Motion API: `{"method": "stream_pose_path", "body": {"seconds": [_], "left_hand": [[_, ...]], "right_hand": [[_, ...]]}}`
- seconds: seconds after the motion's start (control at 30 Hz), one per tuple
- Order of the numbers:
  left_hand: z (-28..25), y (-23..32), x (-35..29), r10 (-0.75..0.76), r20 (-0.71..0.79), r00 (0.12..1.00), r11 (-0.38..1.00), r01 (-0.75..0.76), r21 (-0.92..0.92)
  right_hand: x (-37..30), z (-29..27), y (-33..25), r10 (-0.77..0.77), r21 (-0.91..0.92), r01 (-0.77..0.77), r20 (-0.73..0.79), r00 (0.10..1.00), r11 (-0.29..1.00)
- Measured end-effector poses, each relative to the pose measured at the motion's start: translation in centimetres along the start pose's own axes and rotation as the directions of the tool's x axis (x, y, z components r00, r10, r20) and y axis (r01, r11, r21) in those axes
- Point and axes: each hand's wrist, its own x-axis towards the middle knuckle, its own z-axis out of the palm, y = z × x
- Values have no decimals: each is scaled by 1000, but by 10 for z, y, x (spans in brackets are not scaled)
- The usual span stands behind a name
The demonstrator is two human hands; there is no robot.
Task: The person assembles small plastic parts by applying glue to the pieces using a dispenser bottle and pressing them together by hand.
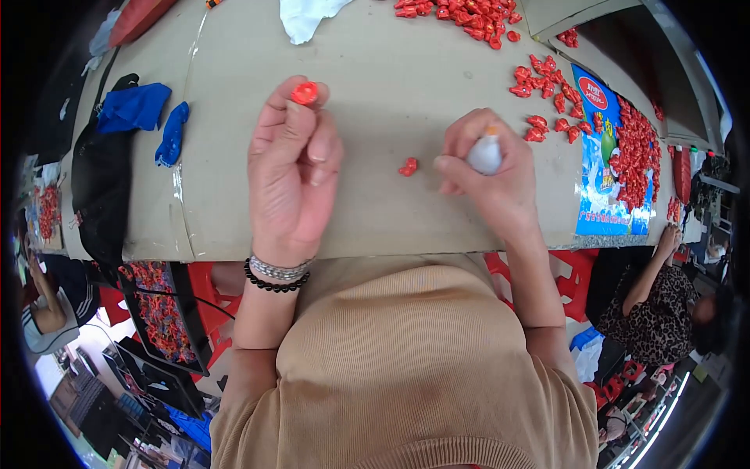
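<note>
Raised over the table, my left hand [293, 160] pinches a small round red plastic piece [304, 93] between thumb and forefinger, its hollow-looking face turned up. My right hand [496, 172] is wrapped round a small whitish squeeze bottle [485, 155] with an orange tip; the fingers hide part of it. On the table between the hands, closer to the right one, lies a single small red part [408, 166], touched by neither hand.
Loose red parts [539, 82] lie at the right, with more heaped on a blue printed sheet [594, 172] and at the far edge [476, 19]. Blue cloths [134, 105] and a black bag [105, 184] lie left. A co-worker [656, 309] sits at right.
</note>
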Motion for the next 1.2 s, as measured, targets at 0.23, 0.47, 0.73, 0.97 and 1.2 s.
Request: {"method": "stream_pose_path", "body": {"seconds": [0.23, 0.47, 0.73, 0.97, 1.2], "left_hand": [[-9, 18, -1, 61, -22, 998, 998, -62, -17], [-1, 7, -10, 18, -90, 996, 1000, -16, 24], [13, -8, -16, -150, -61, 987, 988, 152, 28], [17, -21, -18, -223, 6, 975, 974, 222, 43], [21, -29, -20, -250, 35, 968, 964, 245, 102]], "right_hand": [[1, 16, 1, -296, -565, 379, 238, 925, 733], [3, 10, 12, -392, -616, 410, 174, 903, 673], [12, 2, -1, 48, 181, -29, -101, 994, 983], [16, 4, -9, 81, 498, -82, 23, 996, 863], [15, 3, -8, 67, 582, -91, 62, 996, 808]]}}
